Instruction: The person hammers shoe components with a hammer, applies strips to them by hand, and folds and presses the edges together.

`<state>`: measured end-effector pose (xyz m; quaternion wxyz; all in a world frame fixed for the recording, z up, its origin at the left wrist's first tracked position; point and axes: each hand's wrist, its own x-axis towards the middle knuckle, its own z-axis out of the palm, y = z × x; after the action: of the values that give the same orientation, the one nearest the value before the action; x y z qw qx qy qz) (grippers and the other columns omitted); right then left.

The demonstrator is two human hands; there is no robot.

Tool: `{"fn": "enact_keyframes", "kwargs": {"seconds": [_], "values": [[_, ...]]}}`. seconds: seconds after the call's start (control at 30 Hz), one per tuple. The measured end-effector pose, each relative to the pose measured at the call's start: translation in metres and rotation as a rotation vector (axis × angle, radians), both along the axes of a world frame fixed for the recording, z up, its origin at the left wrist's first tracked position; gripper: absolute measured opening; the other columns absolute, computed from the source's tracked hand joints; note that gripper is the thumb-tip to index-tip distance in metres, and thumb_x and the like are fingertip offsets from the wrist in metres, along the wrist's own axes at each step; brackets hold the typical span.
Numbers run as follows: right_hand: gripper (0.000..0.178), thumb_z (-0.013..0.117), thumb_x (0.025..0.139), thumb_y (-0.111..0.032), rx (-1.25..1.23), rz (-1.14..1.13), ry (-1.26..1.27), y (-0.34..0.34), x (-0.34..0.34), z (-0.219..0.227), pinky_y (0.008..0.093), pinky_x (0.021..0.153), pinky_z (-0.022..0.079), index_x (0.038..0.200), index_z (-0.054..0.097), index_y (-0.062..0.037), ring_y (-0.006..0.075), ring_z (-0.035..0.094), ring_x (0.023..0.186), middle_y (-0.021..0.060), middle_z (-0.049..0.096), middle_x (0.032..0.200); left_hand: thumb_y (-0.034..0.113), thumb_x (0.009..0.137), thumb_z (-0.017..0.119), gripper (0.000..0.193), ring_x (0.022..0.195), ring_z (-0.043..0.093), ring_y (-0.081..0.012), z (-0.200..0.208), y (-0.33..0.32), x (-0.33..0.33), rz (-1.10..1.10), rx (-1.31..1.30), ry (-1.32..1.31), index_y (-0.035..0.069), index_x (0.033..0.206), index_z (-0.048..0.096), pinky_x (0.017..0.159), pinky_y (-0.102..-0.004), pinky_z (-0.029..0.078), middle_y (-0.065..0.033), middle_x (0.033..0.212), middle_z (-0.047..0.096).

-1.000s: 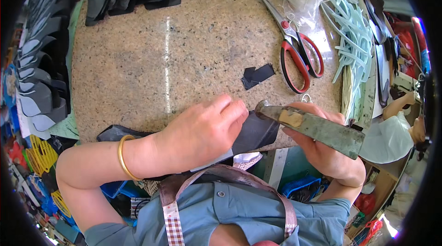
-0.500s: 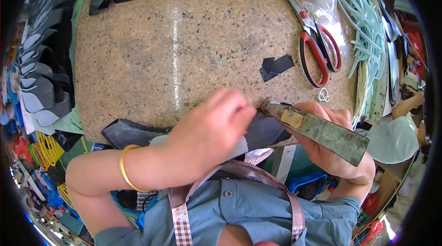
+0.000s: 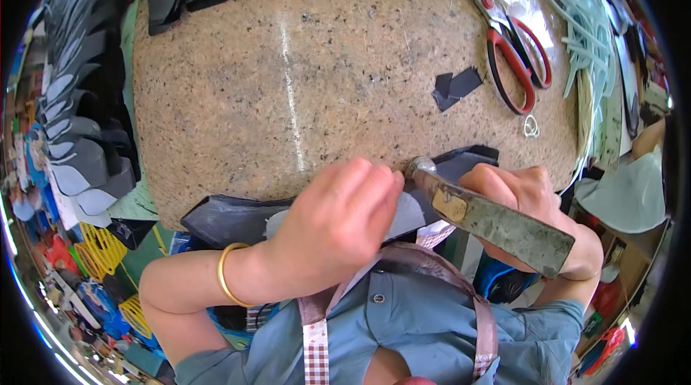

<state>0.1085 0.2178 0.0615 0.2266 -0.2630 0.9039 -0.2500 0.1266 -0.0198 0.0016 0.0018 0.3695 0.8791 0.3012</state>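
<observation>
My right hand (image 3: 515, 194) grips a hammer (image 3: 511, 230). Its worn grey metal head slants across in front of the fingers, and its rounded face is beside my left fingertips. Along the slab's near edge lies a long, curved black piece of sheet material (image 3: 230, 218) with a light grey patch (image 3: 409, 213) on its middle. My left hand (image 3: 345, 212), with a gold bangle on its wrist, is over the middle of this piece. Its fingers are bent and pressed together at the piece's far edge; whatever they pinch is hidden.
Red-handled scissors (image 3: 515, 61) and black scraps (image 3: 457, 86) lie on the speckled stone slab (image 3: 216, 97) at right. Stacked dark cut pieces (image 3: 86, 162) line the left side, more the far edge. Pale green strips (image 3: 586, 32) hang at far right.
The whole view has shifted, so the slab's things sit farther right. The black piece's right end now shows on the slab beyond the hammer. My left fingers remain bunched by the hammer face.
</observation>
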Motion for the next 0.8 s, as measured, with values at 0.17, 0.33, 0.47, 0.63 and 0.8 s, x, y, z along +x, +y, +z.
{"fn": "enact_keyframes", "kwargs": {"seconds": [0.17,0.33,0.47,0.63,0.8], "values": [[0.032,0.067,0.069,-0.002,-0.035,0.003,0.029,-0.006,0.003,0.0,0.0392,0.051,0.046,0.099,0.057,-0.0046,0.031,0.059,0.058,0.0114,0.056,0.073,0.003,0.074,0.068,0.023,0.083,0.055,-0.0265,-0.012,-0.024,-0.01,-0.108,0.136,-0.078,-0.006,0.096,0.064,0.069,-0.0346,0.048,-0.0107,0.089,0.054],[0.033,0.065,0.078,-0.022,-0.107,0.031,-0.001,-0.018,0.012,-0.009,0.0428,0.045,0.044,0.105,0.054,-0.0071,0.0284,0.058,0.056,0.0086,0.048,0.07,-0.001,0.067,0.075,0.035,0.082,0.057,-0.027,-0.002,-0.026,-0.008,-0.094,0.04,0.009,-0.002,0.101,0.067,0.067,-0.036,0.049,-0.0101,0.091,0.058],[0.027,0.063,0.079,-0.019,-0.08,0.004,0.065,-0.024,0.016,-0.009,0.0409,0.042,0.043,0.101,0.052,-0.0064,0.0248,0.058,0.053,0.0066,0.048,0.07,0.002,0.07,0.072,0.034,0.084,0.058,-0.0285,-0.003,-0.039,-0.011,-0.119,0.134,-0.256,-0.003,0.103,0.066,0.07,-0.0361,0.049,-0.0123,0.093,0.057],[0.03,0.066,0.078,-0.02,-0.109,-0.018,0.079,-0.037,0.023,-0.009,0.0404,0.044,0.044,0.099,0.051,-0.0057,0.0289,0.058,0.054,0.0091,0.05,0.069,0.001,0.069,0.076,0.034,0.085,0.057,-0.0284,0.002,-0.049,-0.003,-0.106,0.003,-0.127,0.001,0.101,0.066,0.071,-0.0359,0.049,-0.0115,0.094,0.057],[0.029,0.065,0.078,-0.02,-0.099,-0.041,0.133,-0.041,0.023,-0.014,0.0418,0.045,0.045,0.097,0.049,-0.0044,0.0311,0.059,0.054,0.0105,0.052,0.068,0.0,0.069,0.074,0.034,0.084,0.058,-0.027,-0.004,-0.064,-0.001,-0.13,0.011,-0.112,-0.002,0.102,0.066,0.069,-0.034,0.049,-0.0106,0.093,0.057]]}}
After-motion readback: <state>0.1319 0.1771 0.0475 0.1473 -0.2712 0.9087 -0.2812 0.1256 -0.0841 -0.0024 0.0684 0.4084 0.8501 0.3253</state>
